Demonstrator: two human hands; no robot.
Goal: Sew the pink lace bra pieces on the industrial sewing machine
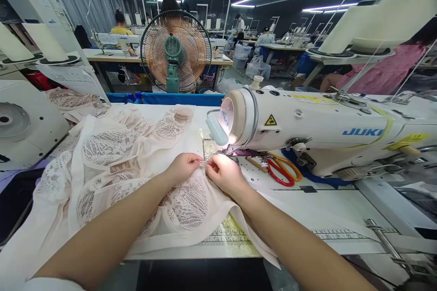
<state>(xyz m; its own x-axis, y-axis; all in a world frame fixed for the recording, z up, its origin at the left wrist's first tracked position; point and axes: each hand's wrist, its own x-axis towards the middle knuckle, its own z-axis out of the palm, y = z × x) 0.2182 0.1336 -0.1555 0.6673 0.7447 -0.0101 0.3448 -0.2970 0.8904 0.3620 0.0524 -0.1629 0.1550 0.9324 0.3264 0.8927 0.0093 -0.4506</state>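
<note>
Both hands meet just in front of the needle area of a white sewing machine. My left hand is closed, thumb and finger pinching the edge of a pale pink lace bra. Close beside it, my right hand is also closed on the same bra, near a thin strip between the fingertips. The bra's lace cup hangs below the hands, and its band drapes over the table's front edge. More lace bras lie joined in a heap to the left, partly under my left forearm.
Red-handled scissors and an orange-handled pair lie under the machine arm. A printed ruler runs along the table's front. Behind the table stands a large fan. Thread cones rise at right; another machine head is at left.
</note>
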